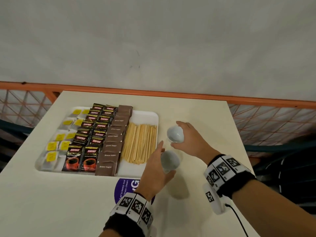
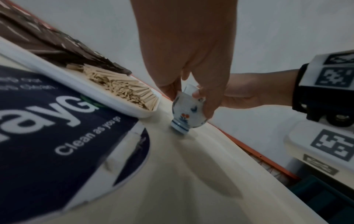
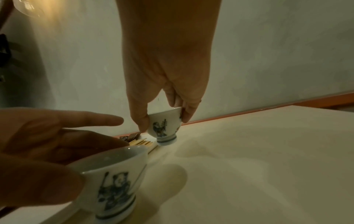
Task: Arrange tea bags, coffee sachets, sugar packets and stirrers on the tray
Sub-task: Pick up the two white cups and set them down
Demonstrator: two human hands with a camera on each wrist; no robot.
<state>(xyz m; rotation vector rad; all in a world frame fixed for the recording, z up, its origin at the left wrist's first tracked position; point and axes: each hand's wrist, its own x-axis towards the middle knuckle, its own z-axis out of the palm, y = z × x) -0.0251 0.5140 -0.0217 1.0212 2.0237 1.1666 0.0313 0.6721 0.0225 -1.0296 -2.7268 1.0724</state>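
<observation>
A white tray [image 1: 145, 115] on the table holds rows of tea bags [image 1: 56, 142], Kopiko coffee sachets [image 1: 90, 142], brown sugar packets [image 1: 112, 142] and a spread of wooden stirrers [image 1: 140, 144]. Just right of the tray, each hand holds a small white cup painted in blue. My left hand [image 1: 166, 158] grips the nearer cup [image 1: 169, 161] [image 3: 113, 181] by its sides, index finger stretched out. My right hand [image 1: 175, 134] pinches the farther cup [image 1: 175, 136] [image 3: 164, 125] at its rim from above. Both cups are low over the table; whether they touch it I cannot tell.
A round purple sticker [image 1: 126, 187] lies on the cream table [image 1: 51, 202] below the tray's near right corner. An orange rail [image 1: 153, 92] with mesh runs behind the table against a grey wall. Bare tabletop stretches right of the cups.
</observation>
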